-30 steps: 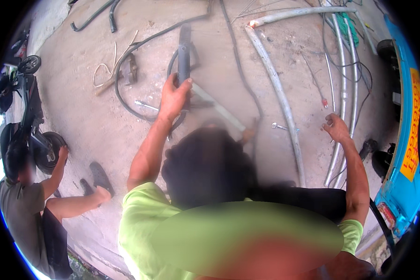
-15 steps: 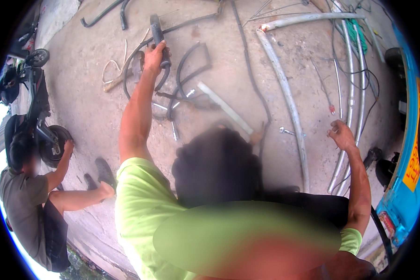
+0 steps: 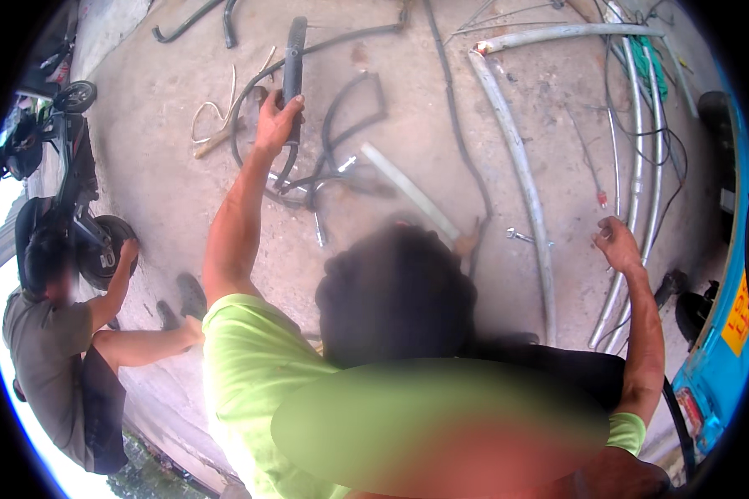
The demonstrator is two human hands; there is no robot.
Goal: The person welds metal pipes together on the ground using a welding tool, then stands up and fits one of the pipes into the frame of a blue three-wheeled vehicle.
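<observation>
My left hand (image 3: 278, 123) is closed around the lower part of a black welding electrode holder (image 3: 294, 62), its long round body pointing away from me. From its near end a thick black cable (image 3: 285, 170) curls over the concrete. Low at the right, my right hand (image 3: 617, 243) has its fingers curled together; whatever is in them, if anything, is hidden. Just beyond it lies a thin rod with a red end (image 3: 602, 200). A combination wrench (image 3: 520, 236) lies left of that hand, near a bent grey metal pipe (image 3: 520, 166).
Long grey pipes (image 3: 637, 183) and a green tangle (image 3: 653, 71) lie at right. A pale bar (image 3: 408, 190) and a socket wrench (image 3: 319, 229) lie mid-floor. Another person (image 3: 50, 358) sits at left by a wheel (image 3: 108, 249). A blue vehicle (image 3: 716, 366) borders the right.
The electrode holder has swung from a leftward slant to nearly straight ahead in my left hand. My right hand keeps its curled pose. The whole view has shifted slightly.
</observation>
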